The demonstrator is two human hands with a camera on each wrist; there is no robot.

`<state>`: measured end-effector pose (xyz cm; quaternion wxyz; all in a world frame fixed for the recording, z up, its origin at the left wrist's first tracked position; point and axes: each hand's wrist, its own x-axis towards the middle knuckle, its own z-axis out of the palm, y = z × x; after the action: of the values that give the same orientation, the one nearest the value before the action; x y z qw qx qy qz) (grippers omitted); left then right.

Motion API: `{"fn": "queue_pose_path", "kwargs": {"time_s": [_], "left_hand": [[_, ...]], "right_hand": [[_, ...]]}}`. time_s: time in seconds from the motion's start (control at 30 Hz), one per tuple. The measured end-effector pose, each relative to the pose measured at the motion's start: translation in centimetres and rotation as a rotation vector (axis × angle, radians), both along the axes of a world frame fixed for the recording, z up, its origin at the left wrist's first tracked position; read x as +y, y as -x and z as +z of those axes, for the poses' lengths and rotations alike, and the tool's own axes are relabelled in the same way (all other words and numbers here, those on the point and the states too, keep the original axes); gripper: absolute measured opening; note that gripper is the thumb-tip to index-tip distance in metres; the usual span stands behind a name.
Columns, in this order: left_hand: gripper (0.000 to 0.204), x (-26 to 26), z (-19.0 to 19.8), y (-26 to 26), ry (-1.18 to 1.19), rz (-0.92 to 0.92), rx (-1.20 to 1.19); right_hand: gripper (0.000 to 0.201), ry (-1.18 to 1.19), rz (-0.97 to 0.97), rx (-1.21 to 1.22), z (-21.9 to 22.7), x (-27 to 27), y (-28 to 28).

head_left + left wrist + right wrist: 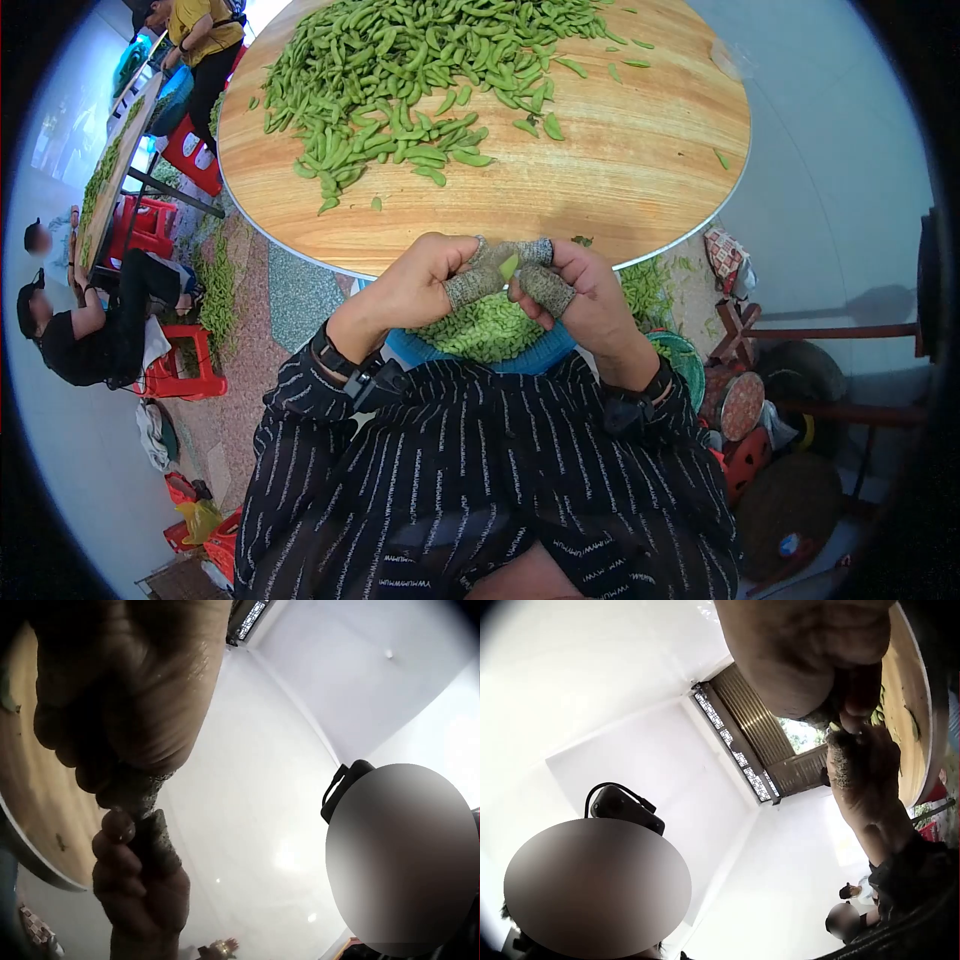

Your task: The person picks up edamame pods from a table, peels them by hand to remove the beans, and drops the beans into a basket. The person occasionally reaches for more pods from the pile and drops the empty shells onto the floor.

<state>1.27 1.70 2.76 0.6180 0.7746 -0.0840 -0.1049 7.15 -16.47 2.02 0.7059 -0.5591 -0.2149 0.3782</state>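
Note:
Over the table's near edge, my left hand (420, 285) and right hand (595, 305) meet fingertip to fingertip. Grey knitted finger covers (545, 290) wrap the thumbs and forefingers. Pinched between both hands is a green edamame pod (509, 267), mostly hidden by the fingers. Just below them a blue basin (545, 362) holds many shelled green beans (485, 330). In the left wrist view the left hand (127, 682) looms dark in front of the right hand (142, 885). The right wrist view shows the left hand (866, 769) beneath the right hand's palm.
A large heap of edamame pods (400, 60) covers the far left of the round wooden table (640, 140). Pods and scraps (215, 290) litter the floor. Red stools (185, 365) and other people stand or sit at left; a green basket (680, 365) is at right.

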Motion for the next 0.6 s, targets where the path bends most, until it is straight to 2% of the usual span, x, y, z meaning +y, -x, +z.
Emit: {"fn": "queue_pose_path", "kwargs": {"time_s": [0.13,0.27,0.37,0.43,0.47,0.57,0.6], "left_hand": [[0.015,-0.2,0.3,0.1,0.001,-0.028,-0.036],[0.016,0.0,0.7,0.1,-0.061,-0.071,-0.111],[0.017,0.1,-0.2,0.1,-0.031,-0.081,-0.062],[0.018,0.0,-0.6,0.1,0.144,-0.090,-0.057],[0.018,-0.2,-0.7,0.1,0.143,-0.095,-0.055],[0.014,-0.6,-0.4,0.3,0.094,-0.021,-0.069],[0.013,-0.8,0.1,0.6,-0.176,0.031,-0.116]], "right_hand": [[0.011,-0.026,0.083,0.006,-0.5,-0.5,-0.3],[0.011,-0.014,0.083,0.025,-0.7,-0.5,-0.1],[0.011,-0.033,0.055,0.008,-0.6,-0.1,0.3],[0.010,-0.054,-0.003,0.039,-0.4,0.2,0.7],[0.010,-0.055,-0.009,0.040,-0.6,0.2,0.6],[0.010,-0.072,0.003,0.013,-1.1,0.3,0.1],[0.009,-0.064,-0.007,0.044,-1.1,0.1,0.1]]}}
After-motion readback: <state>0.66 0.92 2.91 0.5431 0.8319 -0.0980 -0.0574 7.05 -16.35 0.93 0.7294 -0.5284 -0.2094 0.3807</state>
